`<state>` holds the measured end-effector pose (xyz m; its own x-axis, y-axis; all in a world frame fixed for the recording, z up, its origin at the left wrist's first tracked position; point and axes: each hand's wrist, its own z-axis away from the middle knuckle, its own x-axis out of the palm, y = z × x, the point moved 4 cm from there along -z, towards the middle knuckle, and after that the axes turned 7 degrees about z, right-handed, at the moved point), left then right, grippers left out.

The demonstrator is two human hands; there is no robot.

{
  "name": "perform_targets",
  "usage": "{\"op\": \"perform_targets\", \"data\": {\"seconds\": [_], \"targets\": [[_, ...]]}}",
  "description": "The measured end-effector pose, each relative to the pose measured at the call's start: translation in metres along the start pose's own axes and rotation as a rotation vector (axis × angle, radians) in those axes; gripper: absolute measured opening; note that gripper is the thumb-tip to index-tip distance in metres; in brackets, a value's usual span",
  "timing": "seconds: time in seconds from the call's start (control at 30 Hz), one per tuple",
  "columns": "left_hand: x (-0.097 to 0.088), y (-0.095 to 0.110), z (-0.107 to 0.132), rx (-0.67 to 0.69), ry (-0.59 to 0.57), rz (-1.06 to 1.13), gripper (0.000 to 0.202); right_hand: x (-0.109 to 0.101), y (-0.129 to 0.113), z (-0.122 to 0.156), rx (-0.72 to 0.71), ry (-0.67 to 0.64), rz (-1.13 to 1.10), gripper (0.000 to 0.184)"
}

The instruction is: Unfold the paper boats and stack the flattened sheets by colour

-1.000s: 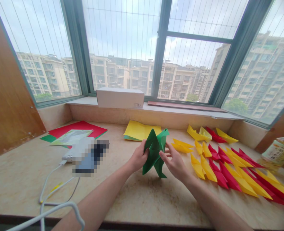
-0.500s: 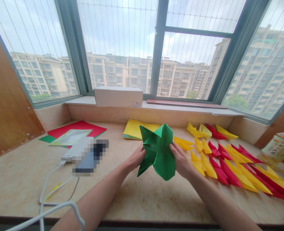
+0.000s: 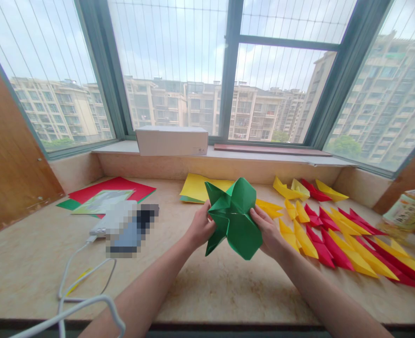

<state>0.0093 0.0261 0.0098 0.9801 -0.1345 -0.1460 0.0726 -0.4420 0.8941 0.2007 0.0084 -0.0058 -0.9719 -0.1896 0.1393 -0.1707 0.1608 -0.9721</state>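
Between my hands, raised above the counter, is a partly folded piece of green origami paper (image 3: 244, 225). Pointed flaps stick out on its left side, and two broad rounded lobes spread on its right. My left hand (image 3: 202, 225) grips the left flaps, thumb in front and the other fingers partly hidden behind. On the opposite side my right hand (image 3: 265, 230) pinches the edge where the two lobes meet. Behind the green paper lies a stack of yellow paper sheets (image 3: 196, 187), partly covered by it.
Rows of folded yellow and red paper boats (image 3: 329, 249) fill the counter's right side, near a drink bottle (image 3: 408, 209). To the left lie red sheets (image 3: 123, 184), a blurred phone (image 3: 126, 237) and a white cable (image 3: 84, 305). A white box (image 3: 172, 142) stands on the sill.
The green paper's right lobes have spread wider and turned more toward me. My right hand has shifted slightly right, and more of my left hand's thumb shows.
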Motion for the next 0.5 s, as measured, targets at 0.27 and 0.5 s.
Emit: {"op": "perform_targets", "data": {"seconds": [0.27,0.5], "targets": [[-0.006,0.008,0.001,0.157,0.074,-0.231,0.028,-0.004,-0.004,0.000,0.002,-0.008,-0.047,0.041],[0.000,0.002,-0.005,-0.078,-0.083,0.129,0.024,-0.015,-0.014,-0.002,0.027,0.007,-0.131,0.037]]}}
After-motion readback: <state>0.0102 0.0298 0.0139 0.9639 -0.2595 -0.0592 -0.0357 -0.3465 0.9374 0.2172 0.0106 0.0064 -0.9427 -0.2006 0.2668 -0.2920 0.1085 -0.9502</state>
